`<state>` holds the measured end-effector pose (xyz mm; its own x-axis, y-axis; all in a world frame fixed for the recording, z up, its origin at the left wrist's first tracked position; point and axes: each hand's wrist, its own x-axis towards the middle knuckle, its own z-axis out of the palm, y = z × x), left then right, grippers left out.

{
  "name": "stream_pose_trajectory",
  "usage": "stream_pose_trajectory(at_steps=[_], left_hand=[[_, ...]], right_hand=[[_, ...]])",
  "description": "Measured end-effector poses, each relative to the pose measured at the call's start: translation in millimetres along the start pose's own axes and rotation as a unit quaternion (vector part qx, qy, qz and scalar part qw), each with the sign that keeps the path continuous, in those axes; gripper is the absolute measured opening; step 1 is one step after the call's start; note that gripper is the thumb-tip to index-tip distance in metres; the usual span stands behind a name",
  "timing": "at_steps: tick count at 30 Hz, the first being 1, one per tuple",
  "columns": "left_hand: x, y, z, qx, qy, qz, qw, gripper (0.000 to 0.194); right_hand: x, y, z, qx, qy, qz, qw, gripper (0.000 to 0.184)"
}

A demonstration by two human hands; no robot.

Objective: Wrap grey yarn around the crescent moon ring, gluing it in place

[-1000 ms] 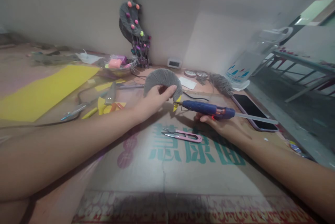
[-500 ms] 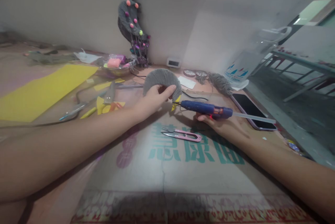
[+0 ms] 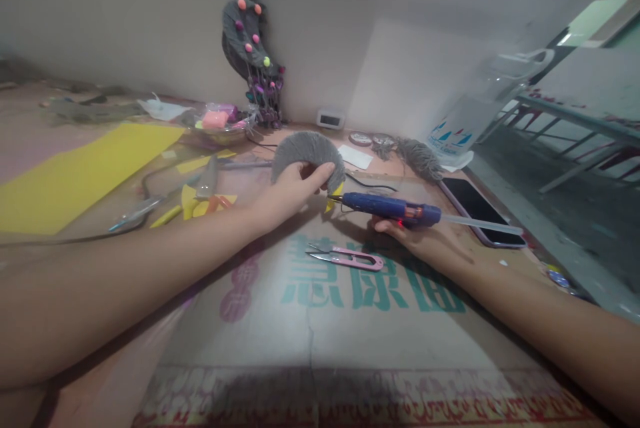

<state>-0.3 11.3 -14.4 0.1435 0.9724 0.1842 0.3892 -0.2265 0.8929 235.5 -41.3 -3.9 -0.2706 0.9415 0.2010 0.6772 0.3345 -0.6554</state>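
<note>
My left hand (image 3: 300,189) grips a grey yarn-wrapped crescent (image 3: 311,148), thumb across its inner edge. At the crescent's lower right end is a small yellow piece (image 3: 334,199). My right hand (image 3: 400,228) is closed around a blue glue gun (image 3: 383,204), which has a red light on and a clear glue stick (image 3: 483,223) out of its back. The gun's nozzle meets or nearly meets the yellow piece; I cannot tell which. Below the hands, pink thread snips (image 3: 350,258) lie on the printed cardboard (image 3: 320,341).
A decorated grey crescent (image 3: 240,41) leans on the wall. Left are a yellow sheet (image 3: 90,175), pliers (image 3: 207,178) and a bowl of bright clay-like packets (image 3: 220,123). Right are a phone (image 3: 480,211), grey yarn (image 3: 420,160) and a plastic bottle (image 3: 463,115) near the table's edge.
The whole view has shifted very slightly. Both hands keep their holds, and the glue gun's nozzle stays by the yellow piece.
</note>
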Motion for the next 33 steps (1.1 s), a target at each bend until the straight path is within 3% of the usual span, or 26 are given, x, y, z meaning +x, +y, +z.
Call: stream_pose_trajectory(at_steps=[9, 21, 33], left_hand=[[-0.2, 0.9, -2.8, 0.01, -0.002, -0.003, 1.0, 0.053], [1.3, -1.9, -1.7, 0.01, -0.006, 0.003, 1.0, 0.052], [1.8, -3.1, -2.7, 0.014, -0.007, 0.002, 1.0, 0.053]], right_hand=[[2.4, -16.8, -5.7, -0.076, 0.008, 0.077, 0.994, 0.013], [2.3, -15.5, -6.5, -0.077, 0.008, 0.034, 0.996, 0.018], [0.7, -3.2, 0.8, -0.045, 0.029, 0.037, 0.998, 0.023]])
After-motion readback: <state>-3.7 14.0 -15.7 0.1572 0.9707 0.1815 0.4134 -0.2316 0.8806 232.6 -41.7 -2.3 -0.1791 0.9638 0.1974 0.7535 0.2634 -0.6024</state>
